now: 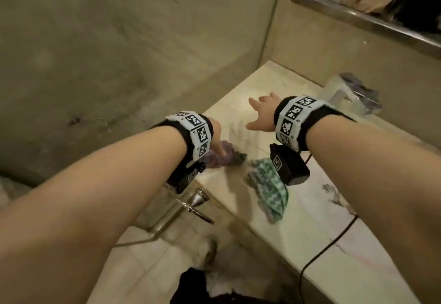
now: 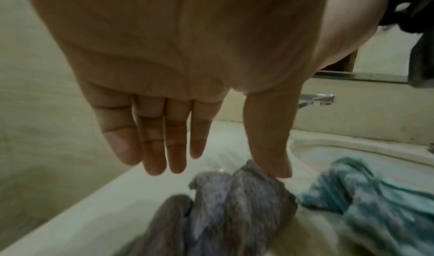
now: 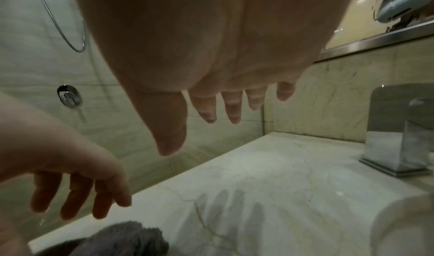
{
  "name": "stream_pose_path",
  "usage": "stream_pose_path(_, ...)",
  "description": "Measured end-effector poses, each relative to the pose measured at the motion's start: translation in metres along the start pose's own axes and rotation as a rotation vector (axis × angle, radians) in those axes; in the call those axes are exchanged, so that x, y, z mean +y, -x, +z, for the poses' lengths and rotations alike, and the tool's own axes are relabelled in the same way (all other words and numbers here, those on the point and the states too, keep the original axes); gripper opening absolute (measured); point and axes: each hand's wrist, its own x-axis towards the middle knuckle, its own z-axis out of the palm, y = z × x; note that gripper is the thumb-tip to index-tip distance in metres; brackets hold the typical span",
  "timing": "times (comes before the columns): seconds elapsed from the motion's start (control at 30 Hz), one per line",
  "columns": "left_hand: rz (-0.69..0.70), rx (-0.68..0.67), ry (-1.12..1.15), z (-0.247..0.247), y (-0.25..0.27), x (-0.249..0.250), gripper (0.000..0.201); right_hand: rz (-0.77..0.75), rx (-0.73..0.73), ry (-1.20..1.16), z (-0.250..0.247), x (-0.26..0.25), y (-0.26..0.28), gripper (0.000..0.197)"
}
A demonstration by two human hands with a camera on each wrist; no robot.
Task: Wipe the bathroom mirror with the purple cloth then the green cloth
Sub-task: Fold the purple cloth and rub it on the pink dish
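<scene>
Counter point(image 1: 317, 239): pale marble top, taken as the landmark; basin rim shows in the left wrist view.
Purple cloth point(image 2: 237, 213): bunched on the counter's left front edge, just left of the green cloth.
Green cloth point(image 1: 267, 191): crumpled on the counter near the front edge, beside the purple cloth; whether the two touch, cannot tell.
Left hand point(image 2: 164, 96): above the purple cloth, fingers straight and side by side, thumb spread apart. Thumb tip is at the cloth's top fold; contact unclear. Holds nothing.
Right hand point(image 1: 261, 115): over bare counter behind the cloths, fingers spread and relaxed, holding nothing; its shadow falls on the marble.
Tap point(image 3: 399, 139): chrome, at the counter's back, right of the right hand.
Mirror point(image 1: 372, 5): metal-framed, on the wall above the counter's back edge.
</scene>
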Motion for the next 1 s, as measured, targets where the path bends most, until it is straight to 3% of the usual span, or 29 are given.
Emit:
stream_pose_path(0.13, 0.014, -0.031, -0.001, 0.015, -0.010, -0.002, 0.058, 0.014, -0.065, -0.029, 0.017, -0.006, -0.008, 0.076)
stream_pose_path(0.33, 0.041, 0.081, 0.035, 0.021, -0.018, 0.010, 0.030, 0.056, -0.088, -0.206, 0.025, 0.000, 0.000, 0.073)
stream_pose_path(0.5, 0.061, 0.122, 0.185, 0.006, -0.018, 0.025, 0.027, 0.099, -0.130, -0.434, 0.025, 0.021, 0.022, 0.068)
stream_pose_path(0.63, 0.109, 0.191, 0.351, -0.018, -0.009, 0.039, 0.036, 0.082, -0.196, -0.590, 0.033, 0.039, 0.046, 0.074)
stream_pose_path(0.77, 0.266, 0.320, 0.498, -0.044, 0.002, 0.060, 0.033, 0.064, -0.032, -0.772, 0.037, 0.054, 0.072, 0.061)
stream_pose_path(0.9, 0.393, 0.365, 0.617, -0.061, 0.010, 0.092, 0.029, 0.161, 0.198, -0.950, 0.040, 0.079, 0.098, 0.030)
stream_pose_path(1.0, 0.497, 0.376, 0.672, -0.066, 0.012, 0.121, 0.020, 0.263, 0.377, -1.109, 0.046, 0.099, 0.126, 0.024)
